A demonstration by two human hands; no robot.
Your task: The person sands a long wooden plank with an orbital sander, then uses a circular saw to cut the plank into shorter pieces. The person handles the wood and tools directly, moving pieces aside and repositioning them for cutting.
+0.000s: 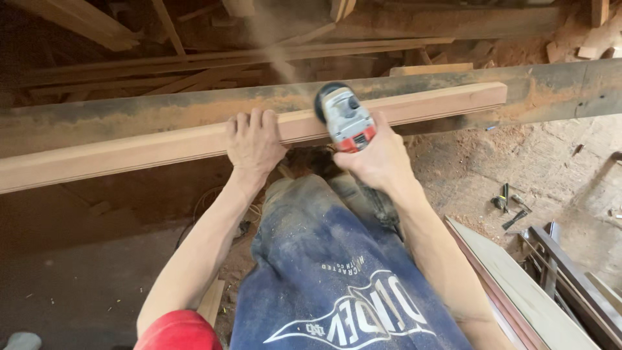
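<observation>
A long pale wooden beam (129, 150) runs across the view, resting against a dusty dark bench edge (557, 91). My left hand (254, 144) presses flat on top of the beam, fingers over its far edge. My right hand (379, 159) grips a grey and red angle grinder (345, 116), whose disc end meets the beam's top. A stream of sawdust (275, 52) flies up and away from the disc. My dusty blue apron (330, 272) fills the lower middle.
Loose planks and offcuts (194, 71) lie behind the bench. Stacked boards and metal bars (544, 285) lean at the lower right. Small hand tools (508, 204) lie on the sawdust-covered floor to the right. A cable (207, 198) coils under the beam.
</observation>
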